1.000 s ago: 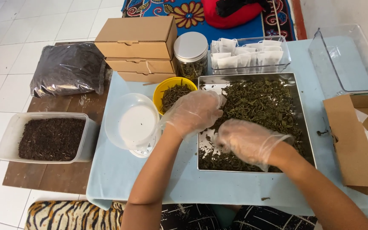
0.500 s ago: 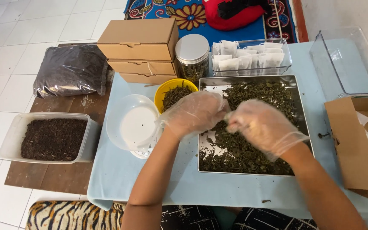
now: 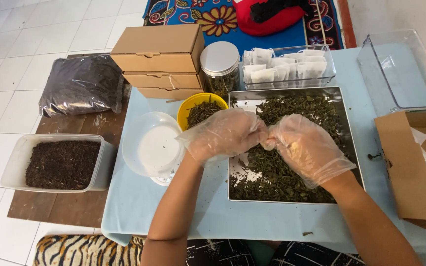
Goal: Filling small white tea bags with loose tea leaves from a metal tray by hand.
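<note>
right hand [image 3: 307, 148]: lifted off the dried leaves [image 3: 292, 162], brought up level with the left
left hand [image 3: 225, 133]: fingertips now meeting the right's

A small white tea bag [image 3: 268, 143] is pinched between the gloved fingers [image 3: 260, 134], mostly hidden by them. Just below the fingers, dry dark green leaves [image 3: 292, 111] lie loose in a square steel tray [image 3: 347, 129].
</note>
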